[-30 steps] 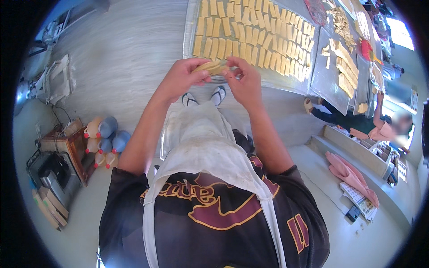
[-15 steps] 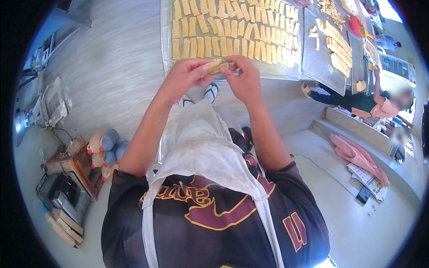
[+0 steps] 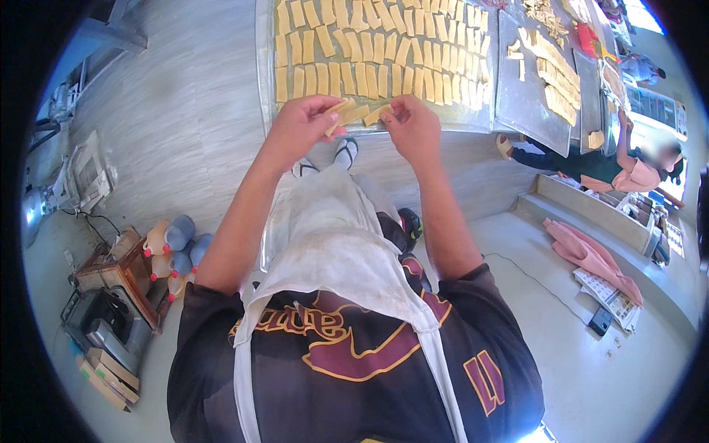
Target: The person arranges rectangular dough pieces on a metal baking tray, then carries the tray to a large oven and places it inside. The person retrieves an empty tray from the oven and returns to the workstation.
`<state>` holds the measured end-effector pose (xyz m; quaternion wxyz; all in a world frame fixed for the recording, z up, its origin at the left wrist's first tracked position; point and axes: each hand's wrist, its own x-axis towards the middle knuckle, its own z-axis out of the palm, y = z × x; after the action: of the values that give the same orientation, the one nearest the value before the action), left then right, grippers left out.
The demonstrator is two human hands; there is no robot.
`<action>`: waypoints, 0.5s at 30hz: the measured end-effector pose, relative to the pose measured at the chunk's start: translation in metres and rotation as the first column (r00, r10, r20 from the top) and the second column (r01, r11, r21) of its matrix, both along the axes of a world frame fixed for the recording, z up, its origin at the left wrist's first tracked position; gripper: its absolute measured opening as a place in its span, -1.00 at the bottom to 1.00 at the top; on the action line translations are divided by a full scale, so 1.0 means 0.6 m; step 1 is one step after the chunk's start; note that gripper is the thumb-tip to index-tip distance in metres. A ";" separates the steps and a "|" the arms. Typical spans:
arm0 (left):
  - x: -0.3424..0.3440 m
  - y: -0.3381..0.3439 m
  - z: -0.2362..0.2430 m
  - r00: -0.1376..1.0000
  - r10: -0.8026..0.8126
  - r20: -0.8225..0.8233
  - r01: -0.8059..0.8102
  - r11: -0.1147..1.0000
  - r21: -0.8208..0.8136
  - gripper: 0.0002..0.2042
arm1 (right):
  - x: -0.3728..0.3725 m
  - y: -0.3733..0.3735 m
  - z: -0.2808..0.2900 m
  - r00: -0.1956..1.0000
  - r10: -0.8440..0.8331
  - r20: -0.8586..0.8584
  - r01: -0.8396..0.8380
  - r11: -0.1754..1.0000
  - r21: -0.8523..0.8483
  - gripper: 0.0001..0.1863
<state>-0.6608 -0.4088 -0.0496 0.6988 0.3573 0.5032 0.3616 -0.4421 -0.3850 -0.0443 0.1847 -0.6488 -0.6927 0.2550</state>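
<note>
My left hand point(image 3: 304, 124) is closed round a few pale yellow dough strips point(image 3: 351, 116), which stick out past the thumb toward the right. Between the thumb and fingers of my right hand point(image 3: 415, 127) is a single dough strip point(image 3: 375, 115), its free end angled toward the left hand's strips. Both hands are over the near edge of a metal tray point(image 3: 473, 117). Rows of flat dough strips point(image 3: 341, 80) lie side by side on that tray, just beyond my fingers.
To the right, a second tray point(image 3: 517, 103) carries more strips in overlapping rows. A person point(image 3: 628, 159) stands at that side, an arm over the table. Bottles point(image 3: 177, 236) and a wooden cabinet point(image 3: 111, 277) are at lower left. A pink cloth point(image 3: 591, 255) lies at right.
My hands were close together at the strips; now they are farther apart. The right hand has drawn away to the right with one strip.
</note>
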 end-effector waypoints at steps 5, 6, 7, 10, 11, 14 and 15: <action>0.042 0.015 -0.006 0.994 -0.070 0.081 0.069 0.998 0.010 -0.70 | 0.013 -0.005 -0.004 0.918 -0.046 -0.395 0.022 0.998 -0.066 -0.70; 0.053 0.017 -0.009 0.993 -0.084 0.087 0.085 0.996 -0.003 -0.71 | 0.016 -0.007 -0.006 0.832 -0.054 -0.553 -0.028 0.990 -0.138 -0.70; 0.063 0.020 -0.012 0.990 -0.108 0.089 0.109 0.994 -0.005 -0.71 | 0.021 -0.008 -0.008 0.836 -0.098 -0.540 -0.010 0.981 -0.193 -0.71; 0.084 0.027 -0.023 0.988 -0.153 0.027 0.154 0.988 -0.032 -0.71 | 0.036 0.002 -0.018 0.895 -0.104 -0.434 0.023 0.982 -0.188 -0.74; 0.088 0.030 -0.026 0.987 -0.162 -0.012 0.162 0.987 -0.007 -0.70 | 0.042 0.010 -0.021 0.951 -0.080 -0.299 0.046 0.992 -0.118 -0.75; 0.094 0.043 -0.033 0.984 -0.161 -0.083 0.166 0.984 0.060 -0.69 | 0.058 0.035 -0.027 0.996 -0.046 -0.074 0.047 0.999 0.020 -0.78; 0.097 0.049 -0.035 0.983 -0.157 -0.098 0.163 0.985 0.060 -0.68 | 0.062 0.042 -0.027 0.999 -0.029 -0.041 0.032 0.997 0.069 -0.79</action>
<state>-0.6027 -0.3796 -0.0705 0.6891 0.4364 0.4923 0.3039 -0.4050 -0.3599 -0.0607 0.2249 -0.6473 -0.6873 0.2409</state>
